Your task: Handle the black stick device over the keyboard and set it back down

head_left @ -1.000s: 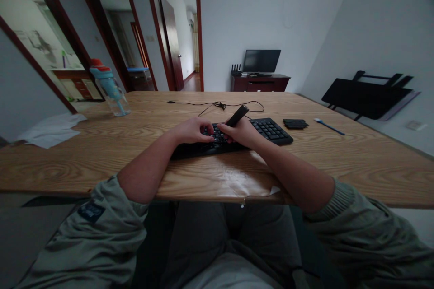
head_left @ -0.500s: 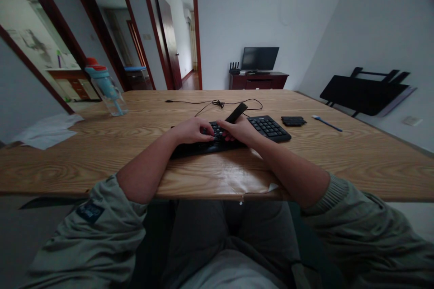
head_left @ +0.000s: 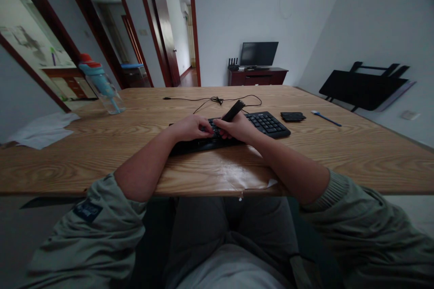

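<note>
A black keyboard [head_left: 271,125] lies on the wooden table in front of me, its middle and left keys partly hidden by my hands. In my right hand [head_left: 240,127] is a black stick-like tool [head_left: 233,111], its thick end slanting up and away to the right. The tool's lower end is hidden by my fingers, down at the keys. My left hand [head_left: 194,128] rests over the left part of the keyboard, fingers curled and thumb close to the forefinger. Whether anything small sits between those fingertips I cannot make out.
Behind the keyboard runs its tied black cable [head_left: 217,100]. To the right lie a small black ridged object [head_left: 292,117] and a blue-handled brush [head_left: 327,119]. A water bottle [head_left: 103,88] and white paper or cloth [head_left: 44,130] are at the left. The table's front edge [head_left: 203,193] is near me.
The whole view has shifted slightly, with the room and table a little higher in the picture. Both hands stay at the keyboard, the right one still holding the black tool.
</note>
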A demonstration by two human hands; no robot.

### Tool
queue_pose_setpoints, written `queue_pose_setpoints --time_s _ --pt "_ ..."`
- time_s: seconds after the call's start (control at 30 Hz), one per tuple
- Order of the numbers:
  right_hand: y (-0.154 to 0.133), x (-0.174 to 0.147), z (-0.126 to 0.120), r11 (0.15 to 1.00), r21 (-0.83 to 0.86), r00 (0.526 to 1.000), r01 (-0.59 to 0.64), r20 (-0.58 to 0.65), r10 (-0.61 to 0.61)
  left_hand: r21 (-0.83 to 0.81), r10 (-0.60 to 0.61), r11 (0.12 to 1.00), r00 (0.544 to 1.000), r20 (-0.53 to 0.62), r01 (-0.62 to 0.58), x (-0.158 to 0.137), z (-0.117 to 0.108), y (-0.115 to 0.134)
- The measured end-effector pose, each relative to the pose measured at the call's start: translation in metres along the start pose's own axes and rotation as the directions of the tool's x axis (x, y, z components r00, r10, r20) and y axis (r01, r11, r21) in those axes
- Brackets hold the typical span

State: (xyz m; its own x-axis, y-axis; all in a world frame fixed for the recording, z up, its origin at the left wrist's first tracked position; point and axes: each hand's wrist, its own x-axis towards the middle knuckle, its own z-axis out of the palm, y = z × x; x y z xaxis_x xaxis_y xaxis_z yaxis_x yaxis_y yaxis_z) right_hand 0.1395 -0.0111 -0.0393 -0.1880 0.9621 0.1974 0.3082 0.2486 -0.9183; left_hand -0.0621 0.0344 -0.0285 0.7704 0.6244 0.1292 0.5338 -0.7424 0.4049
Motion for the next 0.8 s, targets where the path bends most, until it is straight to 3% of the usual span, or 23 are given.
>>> queue_pose_setpoints --time_s 0.27,0.4,0.53,0.8 --pt "0.005 0.004 -0.006 0.967 -0.169 0.980 0.188 0.090 -0.175 0.009 0.016 1.000 1.000 0.006 -0.016 0.001 0.002 0.003" --pt "0.008 0.006 -0.009 0.963 -0.187 0.974 0.193 0.152 -0.166 0.015 -0.018 1.000 1.000 0.007 0.017 0.000 0.001 0.003" --pt "0.009 0.007 -0.014 0.955 -0.213 0.962 0.208 0.220 -0.160 0.008 -0.123 0.992 0.992 -0.025 0.124 -0.004 -0.002 0.002" --pt "0.012 0.010 -0.011 0.936 -0.246 0.965 0.250 0.145 -0.220 0.055 -0.106 0.993 0.994 0.011 0.105 -0.003 -0.003 -0.002"
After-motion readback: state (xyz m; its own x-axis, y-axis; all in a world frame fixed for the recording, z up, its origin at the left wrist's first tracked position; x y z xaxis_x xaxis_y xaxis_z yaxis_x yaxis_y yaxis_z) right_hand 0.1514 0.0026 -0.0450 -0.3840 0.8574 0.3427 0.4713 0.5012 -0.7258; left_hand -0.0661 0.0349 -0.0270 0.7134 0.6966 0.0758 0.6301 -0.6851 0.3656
